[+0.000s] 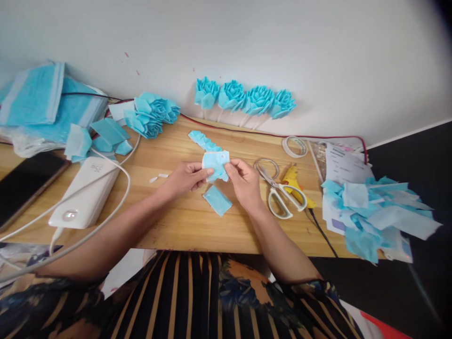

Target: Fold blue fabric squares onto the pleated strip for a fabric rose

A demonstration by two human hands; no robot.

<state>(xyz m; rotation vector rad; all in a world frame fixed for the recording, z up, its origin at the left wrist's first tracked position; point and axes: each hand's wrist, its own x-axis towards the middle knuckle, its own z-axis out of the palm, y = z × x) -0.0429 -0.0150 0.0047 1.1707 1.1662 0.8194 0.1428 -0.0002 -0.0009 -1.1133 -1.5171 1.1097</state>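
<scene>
Between my two hands, over the middle of the table, is a light blue fabric piece [215, 161] that looks cut from a face mask. My left hand [190, 178] pinches its left lower edge between thumb and fingers. Its right side is gripped by my right hand [243, 179], thumb in front. Just behind it lies a row of folded blue petals [203, 140]. A flat blue fabric rectangle [217, 200] rests on the wood below my hands. Scissors with white handles [282, 193] and a yellow glue gun [292, 181] lie beside my right hand.
Several blue fabric roses [245, 99] lean against the wall; more roses [151, 113] lie at left. A white power bank [86, 193], phone [30, 186] and cable occupy the left. Blue masks [35, 96] are stacked behind. At right are a tape roll [294, 147] and fabric scraps [374, 212].
</scene>
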